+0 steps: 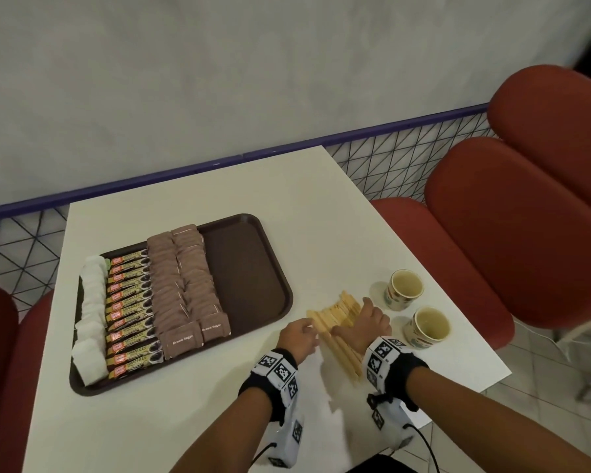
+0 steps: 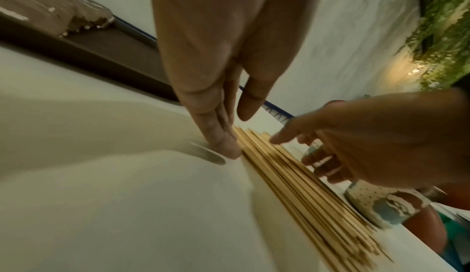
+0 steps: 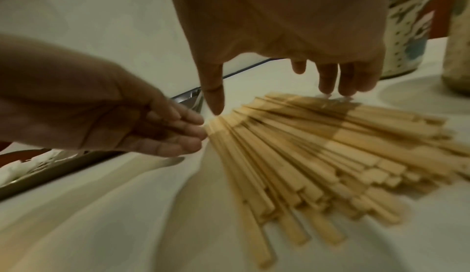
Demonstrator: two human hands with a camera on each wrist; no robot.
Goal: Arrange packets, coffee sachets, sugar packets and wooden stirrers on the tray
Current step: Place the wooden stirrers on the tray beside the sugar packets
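Dim warm indoor light, soft shadows, blurred and distorted wrist views

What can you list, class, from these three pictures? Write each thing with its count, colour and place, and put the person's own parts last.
Rectangular brown plastic tray: one, dark brown, on the table's left; its right part bare.
White packets: one column, white, tray's left edge.
Coffee sachets: one column, black and gold, beside the white packets.
Brown sugar packets: two columns, brown, tray's middle.
Flat wooden stirrers: a fanned pile, pale wood, on the table right of the tray.
Patterned paper cups: two, cream inside, right of the stirrers.
Square white table: one, white.
Padded seats: red, around the table.
Left hand: fingers straight, at the pile's left edge.
Right hand: fingers spread over the pile.
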